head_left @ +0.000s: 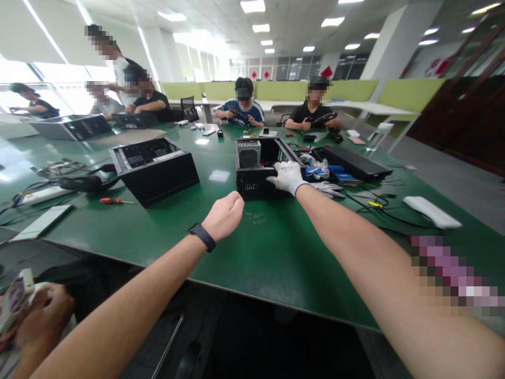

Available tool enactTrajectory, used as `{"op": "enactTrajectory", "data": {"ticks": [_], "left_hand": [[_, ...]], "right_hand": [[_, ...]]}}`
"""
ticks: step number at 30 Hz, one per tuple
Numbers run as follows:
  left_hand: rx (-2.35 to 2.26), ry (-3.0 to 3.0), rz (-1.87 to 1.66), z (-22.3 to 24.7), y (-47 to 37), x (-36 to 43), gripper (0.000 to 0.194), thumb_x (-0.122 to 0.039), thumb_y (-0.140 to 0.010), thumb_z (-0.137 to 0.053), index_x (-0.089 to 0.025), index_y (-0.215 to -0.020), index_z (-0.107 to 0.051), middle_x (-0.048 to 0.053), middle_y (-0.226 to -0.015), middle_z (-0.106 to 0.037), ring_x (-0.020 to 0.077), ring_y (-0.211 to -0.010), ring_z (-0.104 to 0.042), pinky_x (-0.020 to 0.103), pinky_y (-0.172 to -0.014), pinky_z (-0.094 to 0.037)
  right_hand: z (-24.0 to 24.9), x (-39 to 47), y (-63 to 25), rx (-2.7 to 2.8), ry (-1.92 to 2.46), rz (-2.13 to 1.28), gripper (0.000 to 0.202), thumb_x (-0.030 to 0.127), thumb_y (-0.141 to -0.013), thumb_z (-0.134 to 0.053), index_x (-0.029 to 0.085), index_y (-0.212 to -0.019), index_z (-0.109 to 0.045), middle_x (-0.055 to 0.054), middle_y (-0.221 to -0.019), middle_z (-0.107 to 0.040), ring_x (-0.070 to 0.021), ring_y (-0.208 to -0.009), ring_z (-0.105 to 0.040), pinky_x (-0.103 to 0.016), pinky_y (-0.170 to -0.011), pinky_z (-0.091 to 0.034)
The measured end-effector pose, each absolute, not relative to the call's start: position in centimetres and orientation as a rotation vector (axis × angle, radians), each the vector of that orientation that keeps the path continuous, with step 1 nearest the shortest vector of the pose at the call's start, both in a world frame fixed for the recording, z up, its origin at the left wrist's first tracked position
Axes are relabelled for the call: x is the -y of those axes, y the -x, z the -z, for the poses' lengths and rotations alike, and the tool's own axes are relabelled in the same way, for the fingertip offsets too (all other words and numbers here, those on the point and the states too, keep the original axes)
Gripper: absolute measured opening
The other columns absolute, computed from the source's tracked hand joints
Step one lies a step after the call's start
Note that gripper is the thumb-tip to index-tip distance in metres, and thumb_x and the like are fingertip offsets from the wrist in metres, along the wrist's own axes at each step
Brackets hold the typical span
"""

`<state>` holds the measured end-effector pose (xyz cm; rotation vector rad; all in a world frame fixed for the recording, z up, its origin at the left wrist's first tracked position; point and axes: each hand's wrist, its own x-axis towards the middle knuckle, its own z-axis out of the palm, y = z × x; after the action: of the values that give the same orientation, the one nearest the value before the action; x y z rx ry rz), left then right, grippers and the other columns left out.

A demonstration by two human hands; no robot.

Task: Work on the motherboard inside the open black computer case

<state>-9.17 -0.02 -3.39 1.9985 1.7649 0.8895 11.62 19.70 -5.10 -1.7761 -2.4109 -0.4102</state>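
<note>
Head view, looking forward and down along both outstretched arms over a large dark green surface (276, 252). Right hand (289, 176) wears a white knit glove with a blue cuff; it rests on the near right top edge of an open black metal computer case (262, 168), gloved fingers (278, 180) slightly curled over the case rim and touching it. The case stands upright near the middle of the surface, top open, a grey power supply box (248, 152) showing inside at its far left corner. Left hand (224, 215) is bare, black wristband (202, 236) on the wrist; fingers curled into a loose fist, holding nothing that shows, hovering just short of the case's near left corner and apart from it.

A second white glove (329, 188) lies flat just right of the case. A second open black computer case (153, 168) sits to the left, with a red-handled screwdriver (111, 200) lying near it. A white oblong object (432, 211) lies far right. Several people sit at the far side of the surface. Another person's hand (39, 310) shows at lower left.
</note>
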Motion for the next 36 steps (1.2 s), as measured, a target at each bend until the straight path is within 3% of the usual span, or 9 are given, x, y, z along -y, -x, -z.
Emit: {"op": "enactTrajectory", "data": {"ticks": [7, 12, 16, 24, 31, 36], "left_hand": [[-1.799, -1.974, -0.913, 1.6, 9.0, 0.6, 0.02, -0.032, -0.096, -0.036, -0.023, -0.084, -0.049, 0.003, -0.081, -0.063, 0.02, -0.078, -0.056, 0.033, -0.072, -0.042], [-1.802, -1.96, -0.956, -0.7, 7.3, 0.6, 0.014, -0.03, -0.096, -0.039, -0.021, -0.097, -0.049, 0.006, -0.093, -0.066, 0.021, -0.086, -0.06, 0.034, -0.08, -0.046], [-1.789, -2.052, -0.872, -2.2, 5.2, 0.2, 0.016, -0.028, -0.095, -0.043, -0.018, -0.104, -0.051, 0.012, -0.111, -0.066, 0.0217, -0.1, -0.061, 0.033, -0.09, -0.048], [-1.699, -2.487, -0.03, -0.3, 2.5, -1.3, 0.04, -0.03, -0.091, -0.058, -0.013, -0.127, -0.063, 0.017, -0.121, -0.069, 0.0263, -0.107, -0.067, 0.033, -0.093, -0.051], [-1.565, -2.591, 0.531, 1.3, -0.3, -0.7, 0.03, -0.024, -0.078, -0.074, -0.015, -0.106, -0.079, 0.014, -0.107, -0.077, 0.0278, -0.104, -0.071, 0.032, -0.091, -0.054], [-1.631, -2.517, 0.694, 3.3, -1.2, -1.7, 0.041, -0.024, -0.065, -0.086, -0.014, -0.104, -0.081, 0.017, -0.107, -0.077, 0.0315, -0.102, -0.072, 0.033, -0.086, -0.058]], "right_hand": [[5.4, -14.9, -12.1, 2.417, 1.695, 0.423, 0.049, 0.058, -0.094, -0.056, 0.017, -0.12, -0.063, -0.01, -0.12, -0.065, -0.0243, -0.111, -0.06, -0.047, -0.098, -0.046], [5.9, -8.7, -13.0, 2.399, 1.651, 0.438, 0.05, 0.062, -0.093, -0.051, 0.016, -0.108, -0.064, -0.016, -0.108, -0.068, -0.0283, -0.102, -0.057, -0.04, -0.086, -0.033], [6.2, -2.1, -14.2, 2.384, 1.62, 0.452, 0.045, 0.06, -0.093, -0.053, 0.018, -0.104, -0.064, -0.013, -0.102, -0.069, -0.0271, -0.095, -0.055, -0.039, -0.08, -0.027], [6.3, 10.3, -16.6, 2.369, 1.513, 0.384, 0.035, 0.055, -0.088, -0.064, 0.021, -0.094, -0.064, -0.007, -0.088, -0.065, -0.0264, -0.086, -0.053, -0.04, -0.08, -0.026], [7.0, 16.0, -17.9, 2.338, 1.433, 0.286, 0.03, 0.051, -0.083, -0.073, 0.023, -0.092, -0.066, -0.004, -0.081, -0.063, -0.0263, -0.08, -0.052, -0.04, -0.079, -0.028], [6.9, 17.1, -18.0, 2.334, 1.421, 0.299, 0.031, 0.049, -0.078, -0.077, 0.023, -0.089, -0.066, -0.004, -0.078, -0.062, -0.0256, -0.076, -0.051, -0.04, -0.078, -0.028]]}}
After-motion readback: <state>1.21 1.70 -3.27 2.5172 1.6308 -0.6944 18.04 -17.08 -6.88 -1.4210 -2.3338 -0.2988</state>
